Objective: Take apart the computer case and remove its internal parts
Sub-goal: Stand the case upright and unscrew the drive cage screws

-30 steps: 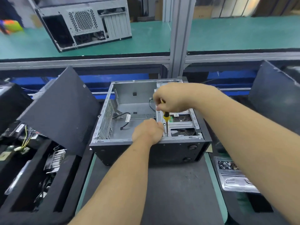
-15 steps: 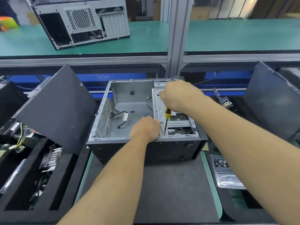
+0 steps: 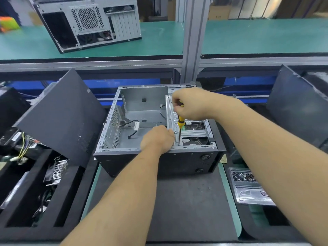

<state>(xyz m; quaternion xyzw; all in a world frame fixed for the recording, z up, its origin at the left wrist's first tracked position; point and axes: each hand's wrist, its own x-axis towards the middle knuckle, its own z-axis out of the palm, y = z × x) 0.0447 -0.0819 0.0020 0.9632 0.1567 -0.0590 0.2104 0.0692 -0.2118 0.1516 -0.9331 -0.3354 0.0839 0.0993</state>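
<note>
right hand (image 3: 192, 103) gripped screwdriver (image 3: 180, 127), tip unmoved at drive cage (image 3: 193, 134) screw; left hand (image 3: 158, 138) stayed curled, bracing computer case (image 3: 156, 157); grip unclear. unscrewing ongoing.

Right hand (image 3: 192, 103) grips a yellow screwdriver (image 3: 181, 124) upright below its fingers; left hand (image 3: 158, 137) rests beside it on the open computer case (image 3: 159, 160).

Yellow-black screwdriver (image 3: 181, 123), grey-black computer case (image 3: 156, 162)

light: bright, even, overhead | shadows: soft, faint | focus: slightly soft throughout | edges: wide-angle bowing
</note>
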